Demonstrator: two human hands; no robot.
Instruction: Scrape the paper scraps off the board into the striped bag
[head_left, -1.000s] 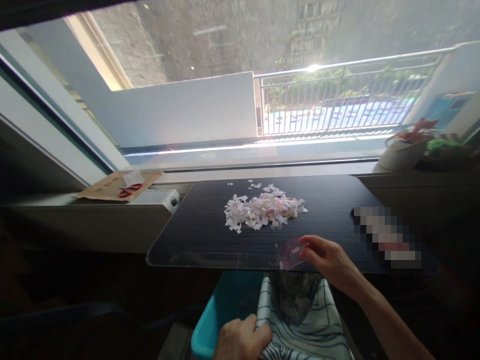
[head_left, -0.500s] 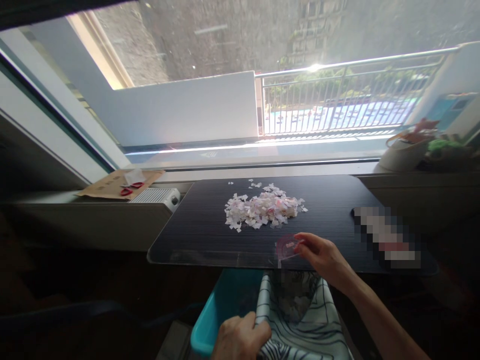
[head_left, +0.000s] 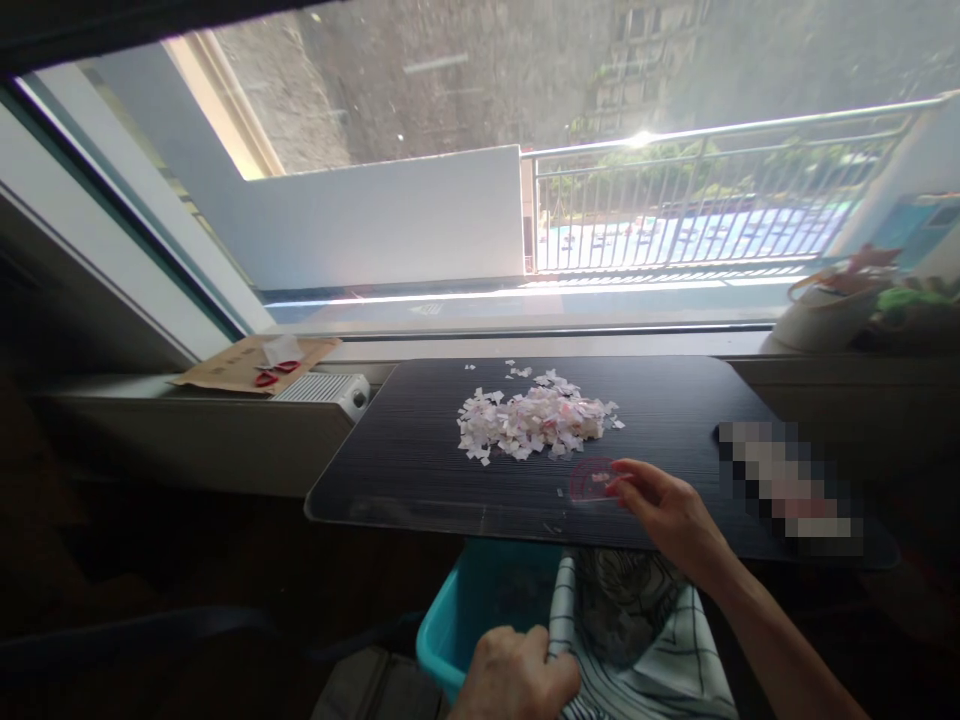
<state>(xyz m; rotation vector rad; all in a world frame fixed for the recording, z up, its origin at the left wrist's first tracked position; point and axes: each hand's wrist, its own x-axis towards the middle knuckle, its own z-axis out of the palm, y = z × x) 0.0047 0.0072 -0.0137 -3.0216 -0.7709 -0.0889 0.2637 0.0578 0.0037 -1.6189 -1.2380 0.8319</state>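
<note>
My right hand pinches a clear plastic protractor with red markings just over the front part of the dark table. Behind it lies a loose heap of small torn paper pieces, mostly white with some pink. Below the table edge, my left hand grips the rim of a white cloth bag with dark lines. The bag's mouth gapes under the edge; paper scraps seem to lie inside, though shadow blurs them. A few tiny scraps sit near the protractor.
A turquoise bin stands left of the bag, partly under the table. At the right of the tabletop is a pixelated object. Red-handled scissors rest on a brown paper bag by the radiator. A light-coloured basket stands on the sill.
My left hand has shifted right along with the cloth bag. The protractor has moved slightly right, away from the front edge, and lies flatter. The whole view has shifted a little.
</note>
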